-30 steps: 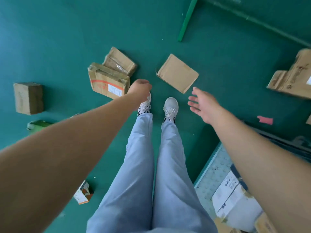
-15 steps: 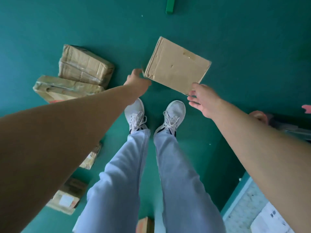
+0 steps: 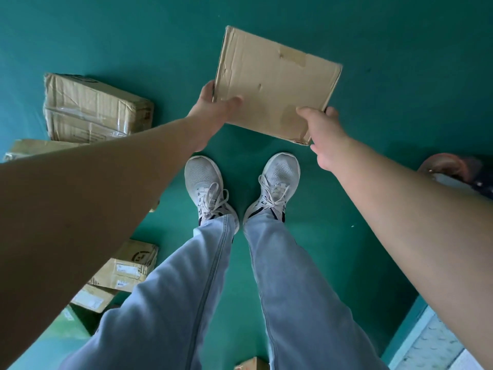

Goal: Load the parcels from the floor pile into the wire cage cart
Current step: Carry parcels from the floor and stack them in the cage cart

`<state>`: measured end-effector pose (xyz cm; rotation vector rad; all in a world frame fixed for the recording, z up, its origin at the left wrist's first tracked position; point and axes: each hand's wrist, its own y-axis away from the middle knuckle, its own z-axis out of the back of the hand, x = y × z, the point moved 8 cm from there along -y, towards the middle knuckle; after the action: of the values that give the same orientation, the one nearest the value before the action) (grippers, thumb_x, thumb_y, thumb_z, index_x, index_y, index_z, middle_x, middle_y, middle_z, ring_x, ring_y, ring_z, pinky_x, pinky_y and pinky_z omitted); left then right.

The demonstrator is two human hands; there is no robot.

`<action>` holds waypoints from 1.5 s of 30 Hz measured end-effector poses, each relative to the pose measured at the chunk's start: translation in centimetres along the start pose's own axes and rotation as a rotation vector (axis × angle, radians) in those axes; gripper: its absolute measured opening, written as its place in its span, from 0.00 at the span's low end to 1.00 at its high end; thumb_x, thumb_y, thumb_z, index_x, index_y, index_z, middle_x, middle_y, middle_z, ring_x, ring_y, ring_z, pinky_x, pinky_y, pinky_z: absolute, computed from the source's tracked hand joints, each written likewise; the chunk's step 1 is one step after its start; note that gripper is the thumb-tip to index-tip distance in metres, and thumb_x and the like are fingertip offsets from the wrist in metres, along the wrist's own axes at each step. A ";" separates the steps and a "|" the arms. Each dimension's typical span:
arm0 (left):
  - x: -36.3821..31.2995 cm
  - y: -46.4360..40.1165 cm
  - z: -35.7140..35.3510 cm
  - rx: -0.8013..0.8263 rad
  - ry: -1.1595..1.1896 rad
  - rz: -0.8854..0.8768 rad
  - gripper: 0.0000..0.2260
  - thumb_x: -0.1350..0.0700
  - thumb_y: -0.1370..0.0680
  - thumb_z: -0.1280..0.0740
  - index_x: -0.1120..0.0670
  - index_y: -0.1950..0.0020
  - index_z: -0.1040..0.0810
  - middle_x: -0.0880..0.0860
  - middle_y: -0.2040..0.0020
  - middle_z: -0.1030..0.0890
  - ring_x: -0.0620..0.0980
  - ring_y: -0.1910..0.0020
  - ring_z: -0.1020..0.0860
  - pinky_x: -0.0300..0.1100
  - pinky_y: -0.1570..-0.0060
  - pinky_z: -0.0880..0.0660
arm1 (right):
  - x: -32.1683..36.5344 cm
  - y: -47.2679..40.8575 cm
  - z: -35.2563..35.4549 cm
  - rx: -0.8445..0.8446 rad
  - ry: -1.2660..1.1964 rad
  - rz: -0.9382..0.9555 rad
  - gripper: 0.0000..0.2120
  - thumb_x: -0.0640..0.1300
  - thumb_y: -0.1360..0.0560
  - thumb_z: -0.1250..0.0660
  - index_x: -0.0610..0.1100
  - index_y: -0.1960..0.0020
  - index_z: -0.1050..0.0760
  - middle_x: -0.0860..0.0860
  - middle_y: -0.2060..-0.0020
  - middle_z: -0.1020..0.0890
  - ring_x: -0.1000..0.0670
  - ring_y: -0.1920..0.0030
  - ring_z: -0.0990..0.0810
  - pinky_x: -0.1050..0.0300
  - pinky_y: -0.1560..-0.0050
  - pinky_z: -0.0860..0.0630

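The green floor (image 3: 400, 76) took up pretty much the whole view, with the person's jeans (image 3: 213, 289) and grey sneakers (image 3: 205, 182) standing right in the middle of it. Next biggest was the flat cardboard parcel (image 3: 274, 84), out in front of the toes and held at its two near corners. Whether it was off the floor or not, I honestly couldn't tell.

The taped-up box (image 3: 93, 108) sat off to the left, touching another parcel (image 3: 32, 148) mostly hidden behind the left arm. Two more labelled boxes (image 3: 128, 265) were piled lower left, beside the left leg.

Left hand (image 3: 210, 110) was pinching the parcel's near-left corner, thumb on top and fingers curled round the edge. Right hand (image 3: 322, 134) had the near-right corner, thumb lying on the top face, fingers wrapped behind the edge.

A bit of pale ridged platform (image 3: 432, 340) with a teal edge poked in at the bottom right.
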<state>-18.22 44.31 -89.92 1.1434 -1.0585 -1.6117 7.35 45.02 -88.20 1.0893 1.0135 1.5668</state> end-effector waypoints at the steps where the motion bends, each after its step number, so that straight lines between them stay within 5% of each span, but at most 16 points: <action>1: -0.3 0.8 0.0 -0.001 -0.014 -0.006 0.31 0.44 0.19 0.34 0.42 0.18 0.43 0.42 0.39 0.26 0.44 0.44 0.27 0.42 0.40 0.34 | -0.1 0.7 0.5 -0.003 -0.002 0.000 0.22 0.50 0.21 0.31 0.49 0.30 0.35 0.58 0.48 0.25 0.59 0.51 0.27 0.60 0.59 0.34; 5: -0.5 5.0 0.3 0.010 -0.052 -0.001 0.32 0.38 0.22 0.34 0.41 0.20 0.41 0.44 0.39 0.25 0.48 0.41 0.25 0.49 0.33 0.32 | -0.1 4.9 2.4 -0.020 -0.033 0.012 0.23 0.49 0.22 0.30 0.48 0.30 0.34 0.52 0.38 0.23 0.58 0.51 0.26 0.60 0.59 0.35; 9: -1.5 11.4 0.9 0.024 -0.097 0.001 0.40 0.27 0.36 0.34 0.37 0.25 0.36 0.50 0.33 0.26 0.55 0.36 0.25 0.62 0.28 0.34 | 0.4 11.5 5.8 -0.061 -0.081 0.049 0.24 0.49 0.22 0.29 0.47 0.30 0.32 0.48 0.35 0.24 0.56 0.49 0.23 0.62 0.61 0.34; 16: -7.8 28.3 2.1 0.010 -0.203 -0.099 0.38 0.26 0.34 0.35 0.38 0.26 0.33 0.51 0.32 0.26 0.54 0.38 0.24 0.49 0.33 0.32 | 1.5 28.0 13.2 -0.108 -0.212 0.101 0.33 0.55 0.32 0.29 0.48 0.29 0.31 0.47 0.35 0.24 0.49 0.44 0.20 0.47 0.36 0.24; 22: -12.8 42.2 3.7 -0.006 -0.284 -0.177 0.38 0.24 0.35 0.34 0.35 0.28 0.31 0.52 0.32 0.24 0.55 0.38 0.21 0.55 0.29 0.30 | 1.9 42.6 19.2 -0.193 -0.328 0.144 0.33 0.51 0.27 0.29 0.46 0.25 0.34 0.46 0.33 0.28 0.50 0.46 0.21 0.47 0.36 0.23; 26: -15.2 50.8 3.7 0.010 -0.352 -0.248 0.40 0.25 0.35 0.36 0.36 0.25 0.35 0.53 0.30 0.27 0.56 0.37 0.24 0.50 0.34 0.31 | 1.2 49.8 21.9 -0.266 -0.364 0.182 0.32 0.48 0.23 0.30 0.47 0.22 0.37 0.46 0.33 0.33 0.52 0.50 0.24 0.51 0.41 0.24; 32: -16.7 61.0 3.7 0.090 -0.393 -0.411 0.38 0.29 0.29 0.34 0.37 0.22 0.40 0.52 0.29 0.31 0.54 0.38 0.25 0.48 0.40 0.32 | -0.4 60.4 24.7 -0.352 -0.498 0.232 0.33 0.52 0.26 0.32 0.52 0.23 0.36 0.53 0.38 0.22 0.49 0.43 0.20 0.46 0.37 0.22; 38: -15.2 69.8 1.6 0.251 -0.520 -0.552 0.48 0.23 0.36 0.33 0.38 0.20 0.44 0.51 0.27 0.30 0.54 0.33 0.25 0.53 0.30 0.30 | -4.5 69.5 28.6 -0.551 -0.565 0.245 0.31 0.57 0.28 0.33 0.50 0.26 0.32 0.54 0.41 0.21 0.48 0.43 0.20 0.53 0.48 0.24; 43: -13.7 74.4 -2.3 0.376 -0.629 -0.619 0.54 0.18 0.40 0.33 0.37 0.20 0.44 0.53 0.20 0.36 0.56 0.25 0.31 0.58 0.26 0.33 | -10.2 75.1 31.3 -0.735 -0.683 0.195 0.28 0.63 0.27 0.33 0.48 0.32 0.28 0.50 0.39 0.23 0.45 0.41 0.22 0.46 0.37 0.24; 45: -13.3 76.9 -4.4 0.426 -0.682 -0.656 0.50 0.23 0.34 0.31 0.39 0.18 0.46 0.53 0.18 0.40 0.56 0.23 0.34 0.56 0.25 0.35 | -12.6 77.2 32.3 -0.799 -0.721 0.181 0.31 0.65 0.29 0.34 0.47 0.33 0.26 0.48 0.39 0.22 0.44 0.41 0.21 0.44 0.37 0.23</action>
<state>1.96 36.30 -14.79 1.3357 -1.6274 -2.4840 22.20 19.83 -8.84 1.0332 -0.2020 1.3404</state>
